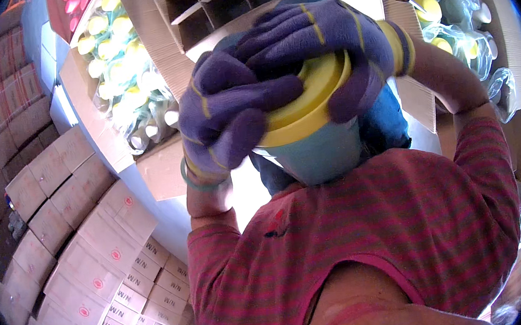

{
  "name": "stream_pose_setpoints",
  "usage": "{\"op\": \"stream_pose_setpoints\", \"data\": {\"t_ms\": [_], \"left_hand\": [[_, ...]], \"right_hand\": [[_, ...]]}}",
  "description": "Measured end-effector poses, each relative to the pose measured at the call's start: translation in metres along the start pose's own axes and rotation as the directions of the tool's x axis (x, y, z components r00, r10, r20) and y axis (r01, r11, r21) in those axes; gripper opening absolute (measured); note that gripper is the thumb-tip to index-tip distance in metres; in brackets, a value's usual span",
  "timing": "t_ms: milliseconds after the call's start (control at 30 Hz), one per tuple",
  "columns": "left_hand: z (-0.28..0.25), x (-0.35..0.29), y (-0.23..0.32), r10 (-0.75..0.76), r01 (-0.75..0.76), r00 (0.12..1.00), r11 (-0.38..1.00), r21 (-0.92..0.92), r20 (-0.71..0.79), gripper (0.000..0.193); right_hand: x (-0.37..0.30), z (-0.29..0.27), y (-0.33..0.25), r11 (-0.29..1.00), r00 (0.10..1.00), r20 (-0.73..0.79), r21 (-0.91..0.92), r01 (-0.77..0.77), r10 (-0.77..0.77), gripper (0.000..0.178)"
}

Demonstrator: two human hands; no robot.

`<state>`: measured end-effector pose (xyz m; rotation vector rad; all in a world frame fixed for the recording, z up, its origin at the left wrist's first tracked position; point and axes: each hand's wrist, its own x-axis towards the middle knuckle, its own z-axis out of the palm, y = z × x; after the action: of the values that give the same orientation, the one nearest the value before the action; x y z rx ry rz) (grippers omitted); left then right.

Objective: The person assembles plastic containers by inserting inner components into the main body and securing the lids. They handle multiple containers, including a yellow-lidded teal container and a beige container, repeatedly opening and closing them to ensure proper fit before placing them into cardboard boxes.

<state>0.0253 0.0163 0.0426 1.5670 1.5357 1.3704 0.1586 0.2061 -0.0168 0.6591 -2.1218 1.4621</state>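
A pale blue-green tub [320, 156] with a yellow lid [320, 96] is held close in front of my chest, tilted. My left hand [226, 112], in a purple knitted glove with yellow lines, wraps over the lid's left side, thumb and fingers bent around the rim. From the right, my right hand [329, 34], gloved alike, lies across the lid's far side with its thumb down over the near right edge. The two hands meet at the far left of the lid. They cover much of the rim, so I cannot tell whether the lid sits fully down.
Ahead stands a cardboard box with dividers [231, 4]. A box of yellow-capped bottles [113, 57] is at the left, with pink-capped ones [75, 4] behind. Another box [500, 23] at the right holds plastic-wrapped bottles [446, 0]. Stacked cartons [87, 263] fill the lower left.
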Motion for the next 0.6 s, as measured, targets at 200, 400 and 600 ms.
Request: {"op": "stream_pose_setpoints", "data": {"t_ms": [200,400,600], "left_hand": [[-0.010,0.002,-0.058,0.321,-0.319,0.947,0.918,-0.235,-0.028,0.055],[-0.009,-0.002,-0.055,0.246,-0.249,0.968,0.963,-0.099,-0.041,0.021],[-0.006,-0.013,-0.060,0.293,-0.311,0.934,0.948,-0.066,-0.204,0.020]], "right_hand": [[0.018,0.004,-0.042,0.966,0.979,0.020,-0.171,-0.195,0.201,0.066],[-0.092,-0.054,0.021,0.826,0.644,-0.551,0.166,-0.538,0.530,0.044],[-0.282,-0.130,0.059,-0.294,-0.027,-0.658,-0.298,-0.908,0.753,0.067]]}}
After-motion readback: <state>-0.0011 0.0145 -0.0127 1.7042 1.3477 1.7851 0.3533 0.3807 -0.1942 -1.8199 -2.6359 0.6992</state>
